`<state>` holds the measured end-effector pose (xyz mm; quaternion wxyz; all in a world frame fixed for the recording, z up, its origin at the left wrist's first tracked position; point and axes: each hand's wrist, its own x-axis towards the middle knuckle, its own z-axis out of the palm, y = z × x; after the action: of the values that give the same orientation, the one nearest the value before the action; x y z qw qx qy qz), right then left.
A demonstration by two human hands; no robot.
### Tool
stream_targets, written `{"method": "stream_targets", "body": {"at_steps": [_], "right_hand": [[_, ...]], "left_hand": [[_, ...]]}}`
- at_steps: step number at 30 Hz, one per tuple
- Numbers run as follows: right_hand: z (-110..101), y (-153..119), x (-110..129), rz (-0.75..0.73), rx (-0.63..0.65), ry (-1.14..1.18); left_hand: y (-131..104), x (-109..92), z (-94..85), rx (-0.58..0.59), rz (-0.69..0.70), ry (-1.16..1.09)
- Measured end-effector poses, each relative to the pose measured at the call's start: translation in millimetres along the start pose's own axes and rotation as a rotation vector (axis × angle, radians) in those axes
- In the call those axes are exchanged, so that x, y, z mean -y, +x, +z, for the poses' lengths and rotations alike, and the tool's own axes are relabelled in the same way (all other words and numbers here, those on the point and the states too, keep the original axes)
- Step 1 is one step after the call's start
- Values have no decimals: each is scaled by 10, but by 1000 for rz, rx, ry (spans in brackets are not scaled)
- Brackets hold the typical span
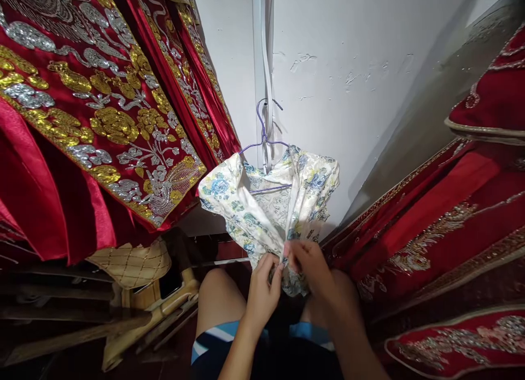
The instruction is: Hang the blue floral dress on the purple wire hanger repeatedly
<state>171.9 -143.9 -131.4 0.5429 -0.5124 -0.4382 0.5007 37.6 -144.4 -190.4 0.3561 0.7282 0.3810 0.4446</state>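
A white shirt with blue and yellow flowers (250,227) hangs on a thin purple wire hanger (264,142) in front of me, its front edges parted at the neck. My left hand (266,279) pinches the front edge of the shirt with thumb and fingertips. Just above and to the right, my right hand (309,259) has its fingers closed on the same front edge, close to the left fingertips. Whether a button or fastening lies between the fingers is too small to make out. The lower part of the shirt hangs between my knees.
Red garments with gold and silver sequins (115,123) hang at the left. More red embroidered cloth (443,221) fills the right side. A wooden chair (156,314) with a tan quilted pad stands at lower left. Behind the hanger, white cable trim (268,57) runs down the wall.
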Motion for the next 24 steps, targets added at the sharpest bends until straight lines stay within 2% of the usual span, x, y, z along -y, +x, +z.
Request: {"method": "stream_targets", "body": {"at_steps": [4,7,9,11,14,16,17,19,21,22,24], "right_hand": [[-63,391,675,-129,-5,113],[-47,678,1198,-191,62,194],[-19,803,1446,-254,43,237],[18,856,1565,-312,16,253],[88,837,1501,-337,49,192],[142,798,1367,-339,83,117],[168,778,1300,-339,89,86],[219,739,1208,-344,93,48],[260,712,1190,-365,96,31],[276,707,1205,-382,97,24],[292,730,1247,-424,89,14]], "left_hand": [[-17,47,39,2,10,59],[-15,148,72,-2,19,73],[14,243,64,28,37,85],[75,332,12,58,35,114],[242,341,-168,138,-6,166],[413,190,-350,201,31,162],[519,65,-451,186,83,141],[769,-245,-657,24,204,97],[1054,-560,-830,-195,349,94],[1198,-693,-892,-252,405,111],[1460,-883,-953,-268,477,161]]}}
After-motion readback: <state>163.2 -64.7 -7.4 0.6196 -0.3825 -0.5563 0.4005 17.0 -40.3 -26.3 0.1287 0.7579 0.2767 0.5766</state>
